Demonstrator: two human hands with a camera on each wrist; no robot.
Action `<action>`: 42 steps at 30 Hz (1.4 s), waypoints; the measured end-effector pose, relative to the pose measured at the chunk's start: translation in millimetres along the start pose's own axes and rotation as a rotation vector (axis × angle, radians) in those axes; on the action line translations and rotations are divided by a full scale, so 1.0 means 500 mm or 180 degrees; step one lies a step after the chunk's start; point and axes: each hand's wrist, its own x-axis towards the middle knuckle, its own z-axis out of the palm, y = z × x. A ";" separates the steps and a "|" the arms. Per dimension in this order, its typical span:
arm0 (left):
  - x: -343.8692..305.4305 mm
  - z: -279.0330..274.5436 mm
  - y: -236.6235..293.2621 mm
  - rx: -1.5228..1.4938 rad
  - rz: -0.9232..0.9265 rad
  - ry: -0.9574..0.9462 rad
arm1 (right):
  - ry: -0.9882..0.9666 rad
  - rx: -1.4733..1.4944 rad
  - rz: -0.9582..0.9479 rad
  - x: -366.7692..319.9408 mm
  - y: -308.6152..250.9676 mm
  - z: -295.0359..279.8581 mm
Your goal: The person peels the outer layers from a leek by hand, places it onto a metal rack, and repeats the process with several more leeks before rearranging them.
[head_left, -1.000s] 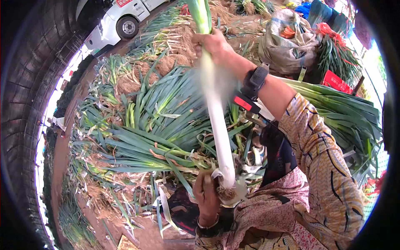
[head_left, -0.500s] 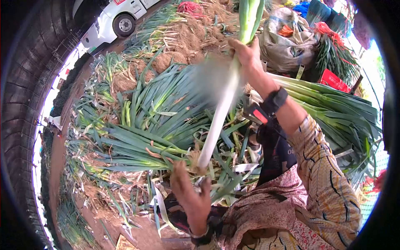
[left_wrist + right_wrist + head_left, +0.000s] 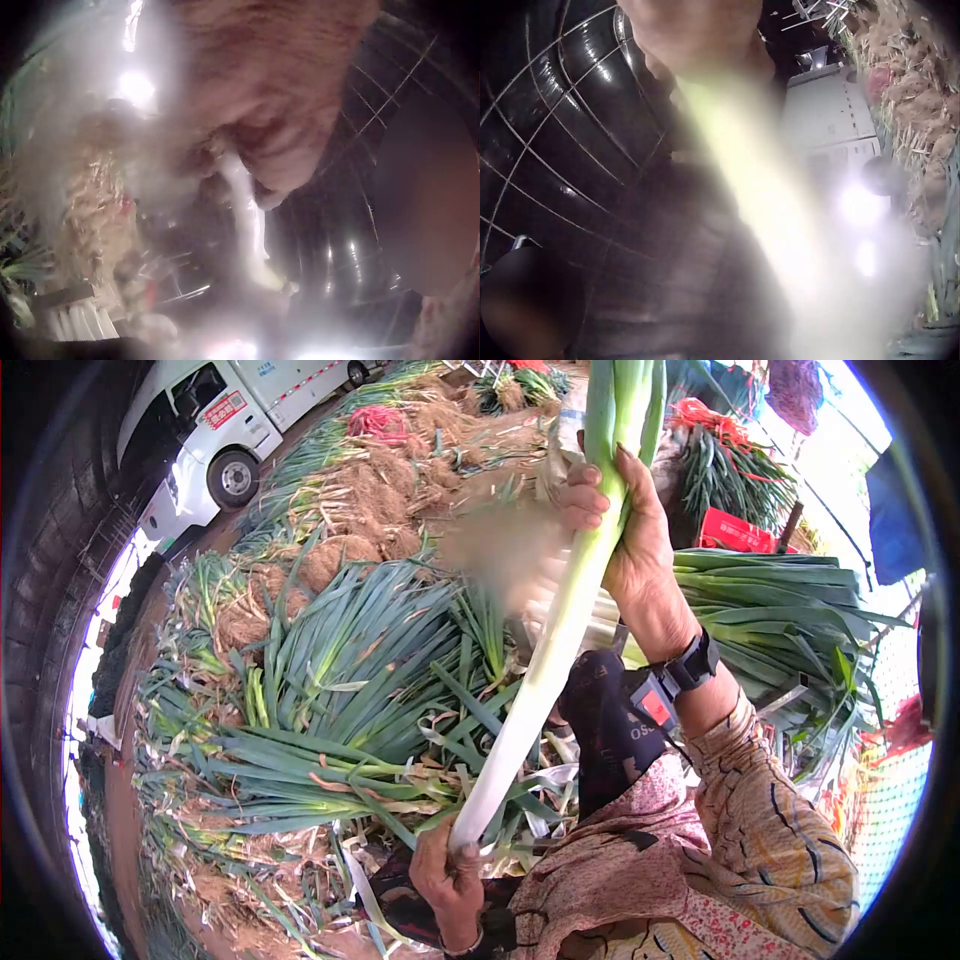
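One long leek [image 3: 545, 670], white at its lower end and green at the top, slants across the head view. My right hand [image 3: 640, 540] grips it around the pale green part, just below the leaves. At its bottom end, the left hand [image 3: 448, 880] holds the white base between fingers and thumb, and the root end is hidden there. In the left wrist view, a thin white strip [image 3: 244, 210] hangs from the left hand's fingers [image 3: 270, 172]. Blurred and bright, the leek [image 3: 757, 195] runs down from the right hand [image 3: 697, 45] in the right wrist view.
A heap of leeks [image 3: 360, 660] with green leaves spreads over the ground in front. Trimmed leeks [image 3: 780, 610] lie in a pile at the right, near a red box [image 3: 735, 530]. Root bundles [image 3: 370, 490] lie farther off, below a white truck [image 3: 235, 430].
The right hand has moved right with the leek, which now leans more. The left hand, spread beside the root end half a second ago, now holds the base. The head view has shifted.
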 end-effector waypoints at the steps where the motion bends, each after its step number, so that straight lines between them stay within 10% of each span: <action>1: 0.011 -0.008 0.002 0.0358 0.0008 -0.0240 | -0.0009 -0.0101 -0.0075 -0.013 -0.004 -0.001; 11: 0.137 0.043 0.113 0.1236 0.0178 -0.1230 | -0.0501 -0.0742 -0.0758 -0.098 0.007 0.054; 21: 0.107 0.059 0.069 0.0872 0.0392 -0.0782 | -0.0999 -0.0858 -0.0944 -0.125 0.015 0.059; 25: 0.085 0.070 0.032 0.0309 -0.0277 -0.1145 | -0.2225 0.0158 -0.0077 -0.096 0.005 0.033; 32: 0.001 0.148 -0.062 -0.1979 -0.2465 -0.1728 | -0.1973 0.1339 0.0711 -0.136 0.022 0.050; 35: -0.029 0.106 -0.125 -0.4198 -0.3619 -0.0946 | -0.1884 0.1028 0.0406 -0.134 0.016 0.051; 39: -0.056 -0.054 -0.280 -0.2192 -0.3460 0.0777 | -0.1240 -0.0646 -0.0672 -0.121 -0.017 0.003; 41: -0.038 -0.114 -0.277 0.2173 -0.1779 0.0107 | -0.0590 -0.1345 -0.0958 -0.136 -0.021 0.003; 42: -0.027 -0.127 -0.255 0.2484 -0.1501 -0.0012 | -0.0407 -0.1544 -0.1079 -0.140 -0.022 0.001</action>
